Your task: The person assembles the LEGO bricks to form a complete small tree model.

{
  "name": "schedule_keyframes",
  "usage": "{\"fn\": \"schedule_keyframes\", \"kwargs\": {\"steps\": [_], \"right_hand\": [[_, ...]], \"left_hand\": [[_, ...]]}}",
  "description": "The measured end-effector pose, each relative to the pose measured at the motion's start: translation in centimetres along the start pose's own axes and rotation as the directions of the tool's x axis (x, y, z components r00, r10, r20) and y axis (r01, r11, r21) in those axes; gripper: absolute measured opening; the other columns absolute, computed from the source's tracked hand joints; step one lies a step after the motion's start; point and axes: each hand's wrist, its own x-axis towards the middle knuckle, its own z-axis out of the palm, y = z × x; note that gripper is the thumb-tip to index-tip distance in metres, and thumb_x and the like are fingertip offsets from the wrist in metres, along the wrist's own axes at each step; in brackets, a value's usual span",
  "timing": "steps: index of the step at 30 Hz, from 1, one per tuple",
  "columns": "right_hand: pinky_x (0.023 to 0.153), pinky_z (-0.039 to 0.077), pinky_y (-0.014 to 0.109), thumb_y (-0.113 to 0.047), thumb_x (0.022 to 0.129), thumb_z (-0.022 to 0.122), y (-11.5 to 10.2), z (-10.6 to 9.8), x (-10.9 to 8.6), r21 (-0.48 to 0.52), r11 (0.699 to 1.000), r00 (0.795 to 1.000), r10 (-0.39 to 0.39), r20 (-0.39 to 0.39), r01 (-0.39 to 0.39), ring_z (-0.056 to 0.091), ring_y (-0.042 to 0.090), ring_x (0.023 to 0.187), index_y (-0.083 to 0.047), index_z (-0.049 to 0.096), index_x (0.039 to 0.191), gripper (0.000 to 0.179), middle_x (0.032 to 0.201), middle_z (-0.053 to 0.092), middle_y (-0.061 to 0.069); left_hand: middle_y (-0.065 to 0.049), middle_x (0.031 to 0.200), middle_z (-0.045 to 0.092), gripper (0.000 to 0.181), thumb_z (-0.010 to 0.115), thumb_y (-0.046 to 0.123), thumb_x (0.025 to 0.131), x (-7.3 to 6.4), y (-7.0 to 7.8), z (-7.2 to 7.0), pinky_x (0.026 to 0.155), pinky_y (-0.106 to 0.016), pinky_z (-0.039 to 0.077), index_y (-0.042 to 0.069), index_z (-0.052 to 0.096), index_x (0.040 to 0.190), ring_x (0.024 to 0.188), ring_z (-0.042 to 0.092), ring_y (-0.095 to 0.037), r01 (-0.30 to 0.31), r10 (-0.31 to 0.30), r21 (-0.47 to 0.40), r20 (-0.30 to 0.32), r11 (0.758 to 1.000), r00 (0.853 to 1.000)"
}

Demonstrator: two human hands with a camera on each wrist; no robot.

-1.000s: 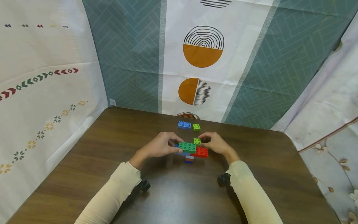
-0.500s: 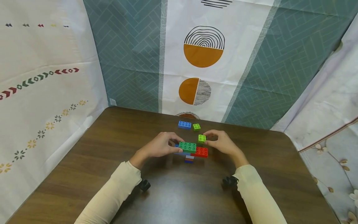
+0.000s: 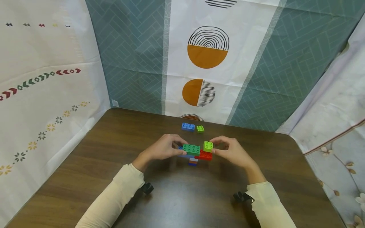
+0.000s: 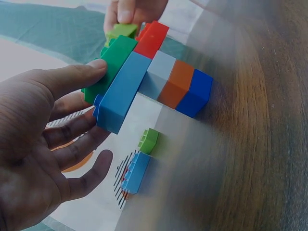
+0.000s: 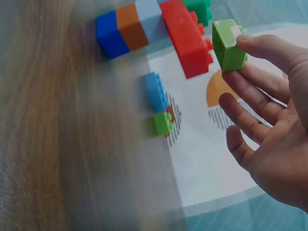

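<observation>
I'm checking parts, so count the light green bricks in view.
2. One light green brick is pinched by the right hand, just above the red brick; the other light green brick sits on the table beside a blue brick. No others show.

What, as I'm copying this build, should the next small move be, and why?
Probably lower the held lime brick onto the outer end of the red brick: the right hand pinches it above bare studs there, a gap shows between the two bricks, and the left hand holds the green brick.
</observation>
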Motion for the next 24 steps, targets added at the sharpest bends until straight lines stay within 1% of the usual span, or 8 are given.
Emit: {"fn": "schedule_keyframes", "kwargs": {"steps": [2, 4, 7, 9, 12, 17, 24], "right_hand": [[0.080, 0.054, 0.033, -0.027, 0.091, 0.079, -0.4, 0.2, -0.3, -0.002, 1.000, 1.000, -0.008, 0.003, 0.008, 0.060, 0.030, 0.106, -0.024, 0.072, 0.121, 0.031, 0.113, 0.071, 0.000], [0.076, 0.053, 0.031, -0.027, 0.091, 0.079, -0.7, 0.4, -0.6, 0.001, 1.000, 1.000, -0.023, 0.015, 0.023, 0.060, 0.028, 0.102, -0.023, 0.071, 0.122, 0.032, 0.114, 0.070, 0.003], [0.069, 0.052, 0.028, -0.028, 0.091, 0.080, -1.0, 0.9, -0.7, 0.006, 1.000, 0.999, -0.031, 0.033, 0.030, 0.058, 0.030, 0.096, -0.022, 0.071, 0.122, 0.032, 0.112, 0.070, 0.005], [0.067, 0.050, 0.027, -0.028, 0.091, 0.080, -1.0, 1.2, -0.7, 0.014, 0.999, 0.999, -0.031, 0.039, 0.030, 0.058, 0.033, 0.095, -0.021, 0.071, 0.121, 0.033, 0.110, 0.070, 0.006], [0.070, 0.049, 0.027, -0.026, 0.091, 0.081, -1.0, 1.5, -0.7, 0.007, 0.999, 0.999, -0.035, 0.034, 0.035, 0.058, 0.035, 0.097, -0.021, 0.071, 0.121, 0.033, 0.108, 0.070, 0.003], [0.076, 0.048, 0.028, -0.025, 0.090, 0.081, -1.1, 2.0, -0.7, -0.011, 0.999, 0.999, -0.040, 0.008, 0.040, 0.057, 0.033, 0.101, -0.022, 0.071, 0.122, 0.034, 0.107, 0.069, 0.000], [0.077, 0.047, 0.029, -0.023, 0.090, 0.080, -1.1, 2.4, -0.7, 0.003, 1.000, 1.000, -0.020, -0.010, 0.020, 0.057, 0.034, 0.103, -0.022, 0.070, 0.122, 0.034, 0.109, 0.069, -0.002]], "left_hand": [[-0.003, 0.113, 0.073, 0.035, 0.082, 0.027, 0.090, 0.0, 0.0, 0.0, 0.084, -0.025, 0.060, 0.013, 0.075, 0.120, 0.092, 0.069, -0.014, 0.004, -0.004, 0.002, 0.002, 1.000, 1.000], [-0.003, 0.113, 0.073, 0.034, 0.082, 0.027, 0.090, -0.1, 0.0, 0.0, 0.083, -0.025, 0.061, 0.013, 0.075, 0.120, 0.092, 0.068, -0.014, 0.006, -0.006, 0.002, 0.002, 1.000, 1.000], [-0.003, 0.113, 0.073, 0.034, 0.082, 0.027, 0.090, -0.1, 0.0, 0.1, 0.083, -0.025, 0.061, 0.012, 0.075, 0.120, 0.092, 0.069, -0.014, 0.004, -0.004, -0.004, 0.001, 1.000, 1.000], [-0.003, 0.113, 0.073, 0.034, 0.082, 0.027, 0.090, 0.0, -0.1, 0.1, 0.083, -0.025, 0.061, 0.012, 0.075, 0.120, 0.093, 0.069, -0.015, 0.002, -0.002, -0.009, 0.001, 1.000, 1.000], [-0.004, 0.113, 0.073, 0.034, 0.082, 0.027, 0.090, 0.0, 0.0, 0.1, 0.083, -0.025, 0.061, 0.012, 0.075, 0.120, 0.093, 0.070, -0.015, -0.002, 0.002, -0.010, 0.001, 1.000, 1.000], [-0.004, 0.113, 0.073, 0.034, 0.082, 0.027, 0.090, 0.0, 0.0, -0.1, 0.084, -0.026, 0.061, 0.012, 0.075, 0.120, 0.092, 0.069, -0.014, 0.001, -0.001, -0.006, -0.001, 1.000, 1.000], [-0.003, 0.113, 0.073, 0.034, 0.082, 0.027, 0.090, 0.0, 0.1, -0.1, 0.085, -0.027, 0.061, 0.012, 0.076, 0.119, 0.092, 0.069, -0.014, -0.004, 0.004, -0.006, -0.004, 1.000, 1.000]]}}
